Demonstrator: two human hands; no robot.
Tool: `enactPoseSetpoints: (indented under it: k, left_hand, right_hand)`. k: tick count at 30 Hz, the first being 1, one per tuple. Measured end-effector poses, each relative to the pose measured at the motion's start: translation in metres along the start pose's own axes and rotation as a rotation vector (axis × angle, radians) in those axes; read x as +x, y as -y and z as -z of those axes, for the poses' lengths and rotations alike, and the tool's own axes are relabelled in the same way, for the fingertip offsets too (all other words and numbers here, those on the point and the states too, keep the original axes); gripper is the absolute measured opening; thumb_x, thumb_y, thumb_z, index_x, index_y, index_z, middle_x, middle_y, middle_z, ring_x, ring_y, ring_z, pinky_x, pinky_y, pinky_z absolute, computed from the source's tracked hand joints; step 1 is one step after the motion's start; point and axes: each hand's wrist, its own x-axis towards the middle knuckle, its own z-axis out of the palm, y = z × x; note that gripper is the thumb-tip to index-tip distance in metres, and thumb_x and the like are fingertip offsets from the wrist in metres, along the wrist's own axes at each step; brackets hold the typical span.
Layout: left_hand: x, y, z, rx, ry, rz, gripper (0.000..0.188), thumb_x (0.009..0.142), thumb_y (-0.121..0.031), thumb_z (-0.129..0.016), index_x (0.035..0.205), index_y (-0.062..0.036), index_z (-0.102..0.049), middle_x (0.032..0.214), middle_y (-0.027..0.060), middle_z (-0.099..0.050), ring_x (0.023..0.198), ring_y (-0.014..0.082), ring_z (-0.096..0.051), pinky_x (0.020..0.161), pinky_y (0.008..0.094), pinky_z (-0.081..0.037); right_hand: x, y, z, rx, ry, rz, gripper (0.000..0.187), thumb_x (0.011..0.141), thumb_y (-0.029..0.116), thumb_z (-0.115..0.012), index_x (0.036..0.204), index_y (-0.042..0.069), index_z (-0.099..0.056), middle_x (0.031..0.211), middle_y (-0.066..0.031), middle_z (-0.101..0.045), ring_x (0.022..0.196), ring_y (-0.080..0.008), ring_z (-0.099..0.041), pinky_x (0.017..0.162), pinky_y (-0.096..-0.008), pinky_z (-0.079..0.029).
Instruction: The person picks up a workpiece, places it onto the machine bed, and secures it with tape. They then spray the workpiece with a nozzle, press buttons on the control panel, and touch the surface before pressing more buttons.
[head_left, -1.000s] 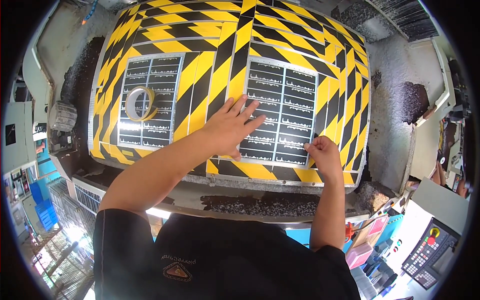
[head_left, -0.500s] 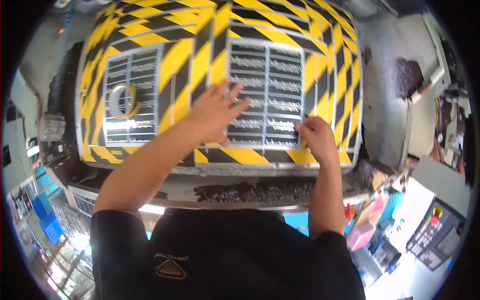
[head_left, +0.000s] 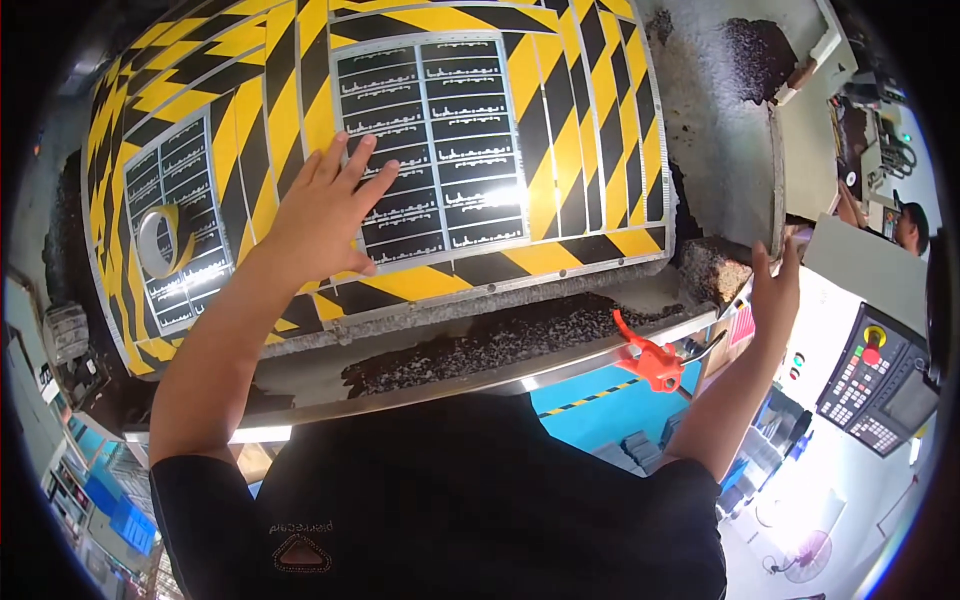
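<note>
The left hand (head_left: 318, 215) is spread flat, fingertips over the left edge of the right panel (head_left: 470, 150), which lies on the striped bed (head_left: 545, 130). The right hand (head_left: 777, 290) is near the basin's (head_left: 705, 140) right corner; I cannot tell if it grips anything. The basin holds the bed and dark grit (head_left: 470, 355). A tape roll (head_left: 186, 240) rests on the left panel (head_left: 190, 170).

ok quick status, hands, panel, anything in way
Left hand spread over left edge of right black panel. Right hand away from panels, grip unclear. Tape roll on left black panel, clear of right one.
</note>
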Motion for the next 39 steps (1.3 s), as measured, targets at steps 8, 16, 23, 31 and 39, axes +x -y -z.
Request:
enactPoseSetpoints:
  k: [8,16,23,31,39]
  left_hand:
    - [0.004,-0.003,0.008,-0.007,0.08,0.024,0.126,0.055,-0.039,-0.095,0.159,-0.0193,-0.028,0.168,0.0161,-0.014,0.155,0.0401,-0.011,0.125,0.0498,-0.016]
    - [0.004,-0.004,0.008,0.02,0.081,0.053,0.122,0.056,-0.042,-0.094,0.158,-0.0212,-0.031,0.167,0.0154,-0.018,0.154,0.0398,-0.013,0.125,0.0481,-0.018]
    - [0.001,0.0,0.003,0.035,0.076,0.07,0.125,0.054,-0.041,-0.095,0.159,-0.0236,-0.03,0.167,0.0151,-0.019,0.153,0.0438,-0.014,0.124,0.0494,-0.02]
    - [0.006,-0.004,0.008,0.024,0.051,0.036,0.123,0.053,-0.039,-0.094,0.158,-0.023,-0.032,0.166,0.0157,-0.02,0.152,0.0457,-0.015,0.124,0.05,-0.021]
    - [0.006,-0.003,0.005,0.051,0.064,0.043,0.123,0.053,-0.04,-0.094,0.158,-0.0212,-0.032,0.167,0.016,-0.019,0.152,0.045,-0.015,0.124,0.0503,-0.02]
  right_hand:
    - [0.011,-0.107,-0.071,0.054,-0.039,-0.238,0.089,0.096,0.06,-0.052,0.154,-0.005,-0.031,0.154,-0.0292,-0.04,0.144,-0.0412,-0.038,0.118,-0.0438,-0.032]
    - [-0.059,0.051,0.008,0.887,-0.447,-0.17,0.04,0.099,0.027,-0.06,0.122,-0.005,-0.067,0.103,-0.0219,-0.072,0.097,-0.0289,-0.071,0.085,-0.0329,-0.054]
    - [-0.083,0.211,-0.03,0.629,0.65,0.492,0.066,0.088,0.036,-0.075,0.144,0.008,-0.052,0.088,-0.0142,-0.071,0.086,-0.0287,-0.071,0.076,-0.039,-0.053]
    - [-0.04,0.231,-0.126,0.287,0.597,0.481,0.088,0.08,0.056,-0.077,0.154,0.024,-0.042,0.096,-0.0122,-0.074,0.094,-0.0313,-0.071,0.08,-0.0404,-0.054]
    - [-0.041,0.232,-0.125,0.24,0.62,0.511,0.092,0.074,0.06,-0.078,0.153,0.029,-0.043,0.097,-0.0113,-0.074,0.095,-0.0301,-0.072,0.08,-0.04,-0.054]
